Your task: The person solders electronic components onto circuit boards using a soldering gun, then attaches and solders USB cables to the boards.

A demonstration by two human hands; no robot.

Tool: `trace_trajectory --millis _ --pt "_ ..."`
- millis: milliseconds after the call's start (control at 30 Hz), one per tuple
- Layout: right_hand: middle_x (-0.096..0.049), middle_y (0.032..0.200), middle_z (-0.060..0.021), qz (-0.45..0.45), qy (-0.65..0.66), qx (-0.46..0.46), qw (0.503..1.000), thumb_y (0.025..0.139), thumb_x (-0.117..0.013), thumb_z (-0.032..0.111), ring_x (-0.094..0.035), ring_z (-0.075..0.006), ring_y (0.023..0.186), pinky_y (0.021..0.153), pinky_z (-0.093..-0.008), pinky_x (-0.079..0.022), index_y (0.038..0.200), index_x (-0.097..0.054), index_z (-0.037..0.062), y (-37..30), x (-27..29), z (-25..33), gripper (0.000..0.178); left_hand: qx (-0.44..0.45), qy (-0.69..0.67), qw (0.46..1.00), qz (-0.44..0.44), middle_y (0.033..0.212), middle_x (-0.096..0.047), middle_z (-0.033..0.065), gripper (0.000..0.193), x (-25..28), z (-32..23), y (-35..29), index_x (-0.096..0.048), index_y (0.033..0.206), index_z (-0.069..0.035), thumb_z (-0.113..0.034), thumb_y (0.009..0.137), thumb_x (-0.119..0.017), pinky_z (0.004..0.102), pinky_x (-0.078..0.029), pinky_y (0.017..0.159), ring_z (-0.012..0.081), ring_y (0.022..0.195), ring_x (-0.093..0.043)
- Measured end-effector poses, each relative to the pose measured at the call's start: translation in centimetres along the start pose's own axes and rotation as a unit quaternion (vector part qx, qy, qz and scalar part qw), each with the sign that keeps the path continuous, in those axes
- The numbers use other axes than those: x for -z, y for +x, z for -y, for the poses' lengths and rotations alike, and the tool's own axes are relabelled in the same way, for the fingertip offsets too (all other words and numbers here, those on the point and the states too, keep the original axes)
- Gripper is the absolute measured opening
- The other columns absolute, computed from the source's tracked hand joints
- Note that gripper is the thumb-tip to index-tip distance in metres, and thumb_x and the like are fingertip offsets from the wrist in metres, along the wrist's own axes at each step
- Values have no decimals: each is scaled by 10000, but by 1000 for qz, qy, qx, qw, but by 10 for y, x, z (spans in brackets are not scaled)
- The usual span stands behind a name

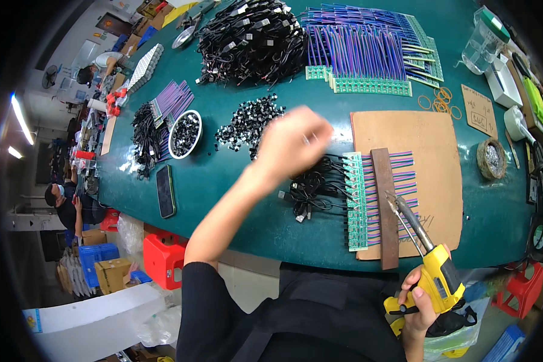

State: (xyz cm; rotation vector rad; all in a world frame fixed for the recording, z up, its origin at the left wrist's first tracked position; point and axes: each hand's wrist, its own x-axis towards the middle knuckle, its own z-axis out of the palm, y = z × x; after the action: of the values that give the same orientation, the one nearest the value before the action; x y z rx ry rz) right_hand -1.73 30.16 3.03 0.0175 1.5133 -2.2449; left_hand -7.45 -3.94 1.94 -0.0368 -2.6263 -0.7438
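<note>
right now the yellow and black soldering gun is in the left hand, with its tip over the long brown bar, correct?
Not the left: the head view shows the yellow and black soldering gun in the right hand, with its tip over the long brown bar.

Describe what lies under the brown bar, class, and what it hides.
Thin coloured wires from the green circuit-board strip pass under the brown bar and show on both sides, above the cardboard sheet. Their covered stretches cannot be seen.

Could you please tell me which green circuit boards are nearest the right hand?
The boards with the brown bar across their wires; the other boards lie farther from the right hand.
</note>
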Motion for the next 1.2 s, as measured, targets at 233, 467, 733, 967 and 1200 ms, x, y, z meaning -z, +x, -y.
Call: trace_trajectory --millis 233,467,733,967,1200 --pt "-499 827 -122 -4 9 7 1000 764 -528 36 -514 -138 649 459 -212 -476 1418 -104 0 -3 -1 3 780 127 394 908 -72 818 -611 64 136 31 128 45 -607 829 -117 -249 798 -607 417 -503 611 299 712 -624" --pt "-497 821 -122 -23 13 13 1000 766 -526 32 -513 -139 646 456 -209 -475 1413 -110 -5 1 -1 4 770 60 244 946 -203 704 -601 30 108 48 75 68 -698 779 -149 -234 766 -632 343 -482 551 234 614 -612" --pt "-492 814 -123 -21 26 39 999 765 -534 30 -514 -141 669 452 -206 -474 1409 -124 -6 -1 -3 6 764 56 15 949 -310 817 -580 18 145 53 63 82 -677 855 -29 -163 799 -665 203 -416 614 71 645 -498" --pt "-482 841 -121 -22 48 57 997 774 -527 26 -506 -139 693 460 -201 -469 1413 -128 7 -5 5 1 753 215 -664 708 -105 895 -593 99 142 55 5 56 -513 902 3 -137 900 -490 335 -507 699 189 767 -590" --pt "-509 897 -122 -10 -37 50 998 799 -525 25 -479 -109 648 505 -221 -430 1418 -124 35 8 -14 10 738 365 -663 622 202 734 -545 44 146 4 -108 -37 -537 948 -21 -156 897 -563 220 -344 494 70 557 -424"
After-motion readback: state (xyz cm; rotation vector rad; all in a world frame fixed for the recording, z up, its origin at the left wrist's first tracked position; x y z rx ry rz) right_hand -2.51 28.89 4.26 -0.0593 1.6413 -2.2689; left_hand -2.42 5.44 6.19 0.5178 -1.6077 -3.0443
